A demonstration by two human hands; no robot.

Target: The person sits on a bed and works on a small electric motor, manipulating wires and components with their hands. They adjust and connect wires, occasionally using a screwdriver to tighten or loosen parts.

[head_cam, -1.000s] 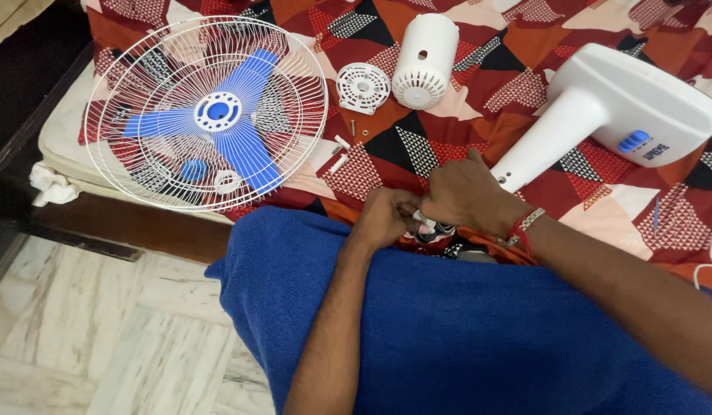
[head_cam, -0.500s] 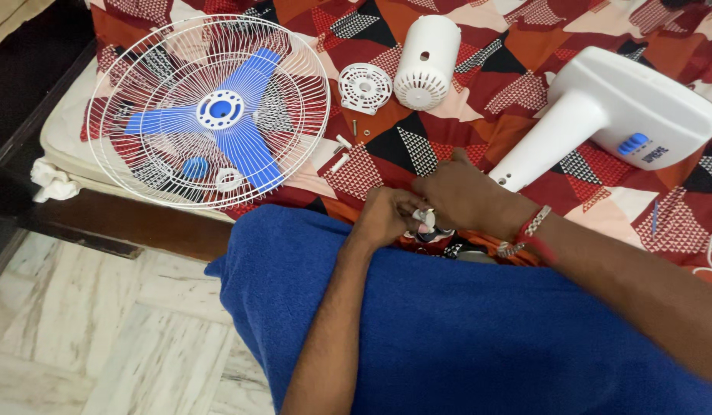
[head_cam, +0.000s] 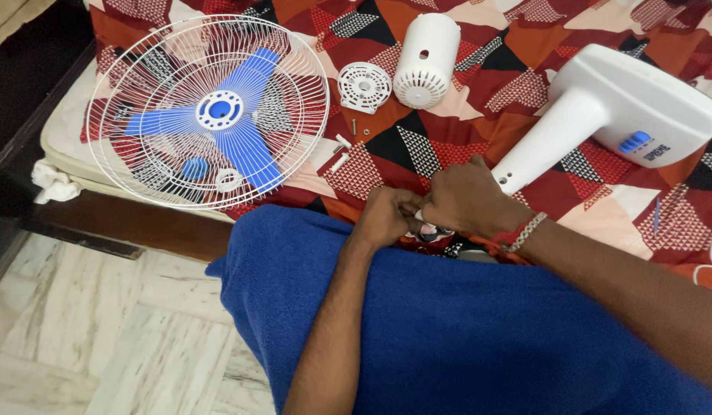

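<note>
A blue cloth [head_cam: 448, 330] covers the person's lap nearest the camera. Just beyond its edge the left hand [head_cam: 386, 219] and right hand [head_cam: 467, 201] press together, both closed around a small dark part [head_cam: 433, 230] that is mostly hidden; what it is cannot be told. Past them, on the red patterned bedspread [head_cam: 571, 23], lie loose screws [head_cam: 340, 152], the white fan stand [head_cam: 609, 115] at right and the wire fan guard with blue blades [head_cam: 210, 115] at left. Farthest sit a round white cap [head_cam: 364, 86] and white motor cover [head_cam: 426, 61]
</note>
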